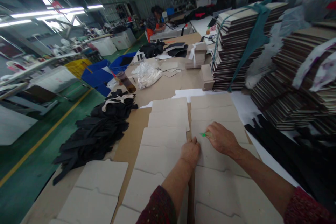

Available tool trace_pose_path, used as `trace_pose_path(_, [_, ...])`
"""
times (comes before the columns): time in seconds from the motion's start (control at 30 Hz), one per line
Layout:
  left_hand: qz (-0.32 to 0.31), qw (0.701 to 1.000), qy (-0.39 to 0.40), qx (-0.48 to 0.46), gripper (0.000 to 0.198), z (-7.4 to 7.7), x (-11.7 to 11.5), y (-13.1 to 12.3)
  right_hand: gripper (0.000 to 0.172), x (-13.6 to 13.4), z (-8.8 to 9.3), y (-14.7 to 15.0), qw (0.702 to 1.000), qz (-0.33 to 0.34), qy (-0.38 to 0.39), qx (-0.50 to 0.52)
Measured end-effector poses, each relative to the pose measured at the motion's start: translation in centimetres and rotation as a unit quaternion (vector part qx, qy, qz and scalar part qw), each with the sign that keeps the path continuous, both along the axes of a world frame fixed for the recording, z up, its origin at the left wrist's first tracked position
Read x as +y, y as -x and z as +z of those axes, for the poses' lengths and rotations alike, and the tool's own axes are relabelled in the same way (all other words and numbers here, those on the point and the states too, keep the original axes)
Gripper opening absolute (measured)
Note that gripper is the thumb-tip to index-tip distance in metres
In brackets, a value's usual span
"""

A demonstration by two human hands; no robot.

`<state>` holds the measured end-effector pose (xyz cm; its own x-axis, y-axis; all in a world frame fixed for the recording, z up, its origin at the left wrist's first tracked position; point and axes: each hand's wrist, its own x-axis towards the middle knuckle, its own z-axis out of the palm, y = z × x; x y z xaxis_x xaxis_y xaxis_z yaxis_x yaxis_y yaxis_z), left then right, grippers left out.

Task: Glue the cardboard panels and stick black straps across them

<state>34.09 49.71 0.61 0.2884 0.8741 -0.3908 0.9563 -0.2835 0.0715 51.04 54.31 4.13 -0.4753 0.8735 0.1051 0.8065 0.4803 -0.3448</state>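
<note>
Head view, left hand: the left hand (190,152) is clenched into a loose fist, knuckles down on the pale grey die-cut cardboard sheets (168,136). Nothing shows inside it.
Head view, right hand: the right hand (222,139) pinches a small bright-green object (203,134) between thumb and fingers, its tip touching the sheet just beside the left fist. It is too small to tell what it is.
Sheets: they lie overlapped in three rows down the brown-topped work table (130,136), both hands over the seam between the middle and right rows.
Left of the rows: a heap of black fabric strips (97,134) spills toward the table edge. A brown-tinted plastic bottle (126,81) and a crumpled white plastic bundle (148,74) lie beyond it.
Right of the rows: there are tall stacks of flat board, one tied with a teal strap (253,36).
Far end: another person (154,21) works at a separate table.
Risk: the overlapped sheets look loose, so a sideways push from the fist could, I judge, shift a row out of line. The pinched green piece is small enough to slip from the fingers.
Writing: no brand, label or lettering can be read.
</note>
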Motion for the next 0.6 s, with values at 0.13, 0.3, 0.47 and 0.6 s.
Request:
trace_pose_path(0.13, [0.000,1.000,-0.004,-0.003,0.036,-0.1,0.0,0.0,0.003,0.4,0.6,-0.3,1.000,-0.001,-0.004,-0.017])
trace_pose_path(0.3, [0.001,1.000,-0.005,-0.011,0.035,-0.2,-0.1,0.1,0.004,0.6,0.5,-1.4,1.000,-0.016,0.019,-0.008])
trace_pose_path(0.47, [0.007,1.000,-0.008,-0.020,0.035,-0.1,-0.2,0.1,0.006,0.2,-0.6,-1.3,0.998,-0.042,0.036,0.026])
trace_pose_path(0.6, [0.003,1.000,-0.006,-0.022,0.033,0.1,0.0,0.2,0.008,0.6,-1.8,-1.0,0.995,-0.067,0.031,0.072])
